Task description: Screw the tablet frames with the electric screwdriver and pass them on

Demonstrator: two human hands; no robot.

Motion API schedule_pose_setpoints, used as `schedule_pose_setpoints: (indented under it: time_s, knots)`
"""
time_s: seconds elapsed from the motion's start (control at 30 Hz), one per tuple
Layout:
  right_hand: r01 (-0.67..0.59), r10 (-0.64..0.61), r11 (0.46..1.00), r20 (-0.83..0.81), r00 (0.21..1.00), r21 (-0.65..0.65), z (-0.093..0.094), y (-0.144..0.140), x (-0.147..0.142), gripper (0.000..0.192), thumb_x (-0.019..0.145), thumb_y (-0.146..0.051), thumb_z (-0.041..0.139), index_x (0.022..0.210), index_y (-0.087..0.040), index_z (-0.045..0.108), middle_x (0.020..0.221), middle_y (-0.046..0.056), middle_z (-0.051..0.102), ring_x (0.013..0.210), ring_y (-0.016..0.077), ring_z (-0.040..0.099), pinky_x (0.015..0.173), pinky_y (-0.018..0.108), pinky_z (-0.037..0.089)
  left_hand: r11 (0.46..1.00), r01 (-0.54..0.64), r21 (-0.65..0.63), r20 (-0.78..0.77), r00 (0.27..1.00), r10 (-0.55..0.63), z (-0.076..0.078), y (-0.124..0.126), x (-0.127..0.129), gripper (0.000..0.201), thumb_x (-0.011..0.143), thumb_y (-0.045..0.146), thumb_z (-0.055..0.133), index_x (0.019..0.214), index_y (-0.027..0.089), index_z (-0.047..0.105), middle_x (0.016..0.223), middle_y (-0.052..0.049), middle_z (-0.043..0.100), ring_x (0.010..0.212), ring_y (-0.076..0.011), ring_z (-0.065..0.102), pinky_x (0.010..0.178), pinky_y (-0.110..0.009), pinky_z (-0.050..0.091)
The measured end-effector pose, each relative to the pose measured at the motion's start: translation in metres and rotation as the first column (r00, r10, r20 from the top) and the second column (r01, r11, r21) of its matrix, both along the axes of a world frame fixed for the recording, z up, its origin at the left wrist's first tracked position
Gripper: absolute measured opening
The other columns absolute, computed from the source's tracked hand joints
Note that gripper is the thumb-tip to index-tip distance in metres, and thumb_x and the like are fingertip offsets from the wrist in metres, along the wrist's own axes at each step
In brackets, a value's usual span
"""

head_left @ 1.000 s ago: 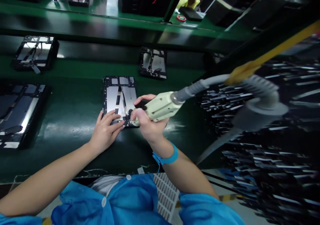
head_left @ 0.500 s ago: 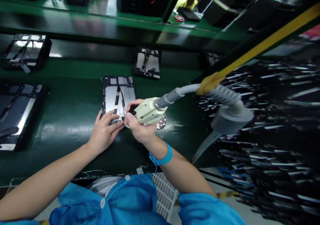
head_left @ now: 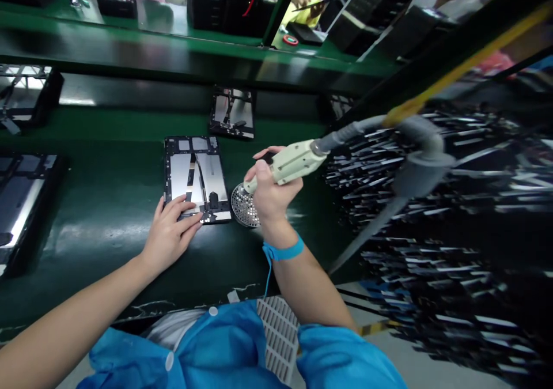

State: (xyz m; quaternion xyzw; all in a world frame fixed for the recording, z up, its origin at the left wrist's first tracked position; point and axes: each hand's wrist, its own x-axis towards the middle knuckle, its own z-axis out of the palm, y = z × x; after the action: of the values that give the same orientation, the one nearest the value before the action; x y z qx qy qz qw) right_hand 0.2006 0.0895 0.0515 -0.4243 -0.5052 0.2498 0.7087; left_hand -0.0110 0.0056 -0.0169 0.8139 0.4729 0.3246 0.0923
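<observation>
The right hand (head_left: pixel 270 196) gripped an electric screwdriver (head_left: pixel 290 162) over the screw dish (head_left: pixel 242 206); at 9 o'clock, the left hand (head_left: pixel 169 233), fingers flat, pressed the open tablet chassis (head_left: pixel 195 177).

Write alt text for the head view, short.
A person's right hand holds a corded electric screwdriver over a round perforated screw tray, while the left hand rests on an opened tablet chassis lying on a green conveyor belt.

An opened tablet chassis (head_left: pixel 195 178), black-framed with silvery plates and a dark cable inside, is lying flat on the green bench. A cream electric screwdriver (head_left: pixel 290 163) is tilting above a round perforated screw dish (head_left: pixel 242 206) just beside it.
</observation>
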Motion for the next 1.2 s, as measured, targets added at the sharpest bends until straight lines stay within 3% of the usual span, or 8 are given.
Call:
schedule_pose_setpoints:
  time_s: [0.13, 0.53, 0.73, 0.87, 0.97, 1.07, 1.2]
  knots:
    - [0.047, -0.044, 0.997, 0.046, 0.998, -0.067, -0.012, 0.016, 0.01, 0.022, 0.083, -0.031, 0.068, 0.102, -0.023, 0.06, 0.084, -0.003, 0.066, 0.048, 0.0074, 0.057, 0.047, 0.025, 0.051, 1.0, -0.003, -0.014, 0.014, 1.0, 0.003, 0.001, 0.0, 0.0, 0.018, 0.1, 0.027, 0.061, 0.11, 0.026, 0.076, 0.122, -0.008, 0.071, 0.131, -0.0313, 0.058, 0.117, -0.065, 0.033]
    - [0.053, -0.047, 0.994, 0.057, 0.997, -0.095, -0.025, 0.018, 0.008, 0.025, 0.083, -0.031, 0.07, 0.105, -0.023, 0.062, 0.072, -0.006, 0.063, 0.049, 0.0091, 0.058, 0.052, 0.027, 0.053, 1.0, 0.0, -0.012, 0.031, 1.0, 0.0, 0.0, 0.0, 0.0, 0.017, 0.1, 0.025, 0.062, 0.11, 0.027, 0.076, 0.122, -0.007, 0.071, 0.131, -0.0304, 0.059, 0.118, -0.063, 0.033]
    - [0.039, -0.039, 0.999, -0.002, 0.999, -0.008, -0.004, 0.006, 0.001, 0.021, 0.086, -0.029, 0.068, 0.105, -0.024, 0.06, 0.084, -0.003, 0.064, 0.047, 0.0073, 0.058, 0.045, 0.024, 0.049, 0.999, -0.016, -0.045, 0.058, 0.998, 0.019, 0.001, 0.0, 0.002, 0.025, 0.096, 0.031, 0.067, 0.12, 0.023, 0.071, 0.122, -0.009, 0.072, 0.132, -0.0327, 0.058, 0.119, -0.064, 0.031]
    - [-0.171, 0.173, 0.985, -0.059, 0.983, 0.031, 0.012, -0.024, -0.027, 0.02, 0.091, -0.028, 0.066, 0.109, -0.027, 0.058, 0.093, -0.003, 0.064, 0.049, 0.0072, 0.06, 0.045, 0.023, 0.051, 0.999, -0.004, -0.054, 0.065, 0.998, 0.008, 0.0, 0.001, 0.002, 0.032, 0.093, 0.034, 0.071, 0.122, 0.022, 0.068, 0.123, -0.01, 0.071, 0.133, -0.033, 0.057, 0.12, -0.063, 0.029]
    - [-0.347, 0.346, 0.937, -0.031, 0.938, -0.04, 0.011, -0.044, -0.048, 0.023, 0.09, -0.028, 0.068, 0.11, -0.026, 0.058, 0.097, 0.0, 0.065, 0.062, 0.0105, 0.067, 0.052, 0.024, 0.056, 0.999, 0.004, -0.054, 0.069, 0.998, -0.001, -0.001, 0.001, 0.001, 0.032, 0.092, 0.033, 0.072, 0.123, 0.023, 0.068, 0.125, -0.01, 0.071, 0.134, -0.0328, 0.056, 0.121, -0.061, 0.028]
    - [-0.389, 0.391, 0.913, -0.006, 0.92, -0.121, 0.004, -0.051, -0.059, 0.025, 0.088, -0.029, 0.069, 0.11, -0.024, 0.058, 0.099, 0.002, 0.065, 0.072, 0.0135, 0.069, 0.061, 0.028, 0.06, 0.999, 0.009, -0.047, 0.072, 0.997, -0.005, -0.002, 0.001, 0.001, 0.031, 0.094, 0.03, 0.069, 0.124, 0.022, 0.067, 0.129, -0.011, 0.07, 0.135, -0.0321, 0.056, 0.12, -0.06, 0.028]
    - [-0.401, 0.4, 0.906, -0.037, 0.916, -0.133, -0.003, -0.049, -0.06, 0.027, 0.087, -0.028, 0.07, 0.11, -0.025, 0.057, 0.098, 0.001, 0.066, 0.071, 0.0135, 0.068, 0.066, 0.032, 0.062, 0.998, 0.003, -0.064, 0.064, 0.998, 0.001, -0.001, 0.002, 0.002, 0.032, 0.094, 0.028, 0.067, 0.125, 0.023, 0.067, 0.132, -0.011, 0.069, 0.135, -0.0315, 0.056, 0.12, -0.06, 0.028]
